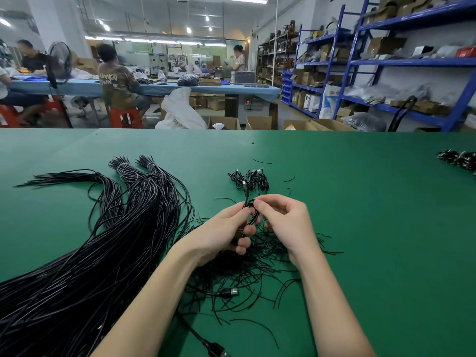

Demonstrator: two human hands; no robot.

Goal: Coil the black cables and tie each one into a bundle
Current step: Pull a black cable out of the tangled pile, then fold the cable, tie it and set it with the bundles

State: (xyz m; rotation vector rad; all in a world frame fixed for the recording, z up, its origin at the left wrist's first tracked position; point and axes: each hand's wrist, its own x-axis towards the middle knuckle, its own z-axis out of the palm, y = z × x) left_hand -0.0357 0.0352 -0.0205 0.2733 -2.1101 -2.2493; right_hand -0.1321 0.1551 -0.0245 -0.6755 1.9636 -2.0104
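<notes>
My left hand [224, 231] grips a coiled black cable [250, 219] above the green table [360, 202], fingers curled round the coil. My right hand [282, 217] pinches the top of the same coil between thumb and forefinger. A large sheaf of long black cables [108, 248] spreads over the table's left side, its far ends banded. Beyond my hands lie a few finished small bundles [248, 179]. Under my hands is a heap of thin black ties [247, 269]. A loose cable with a USB plug [215, 348] runs off the near edge.
More tied bundles [458, 158] lie at the table's far right edge. Stray ties are scattered near the finished bundles. Behind the table are people seated at a blue bench [159, 87], cardboard boxes and blue shelving [386, 63].
</notes>
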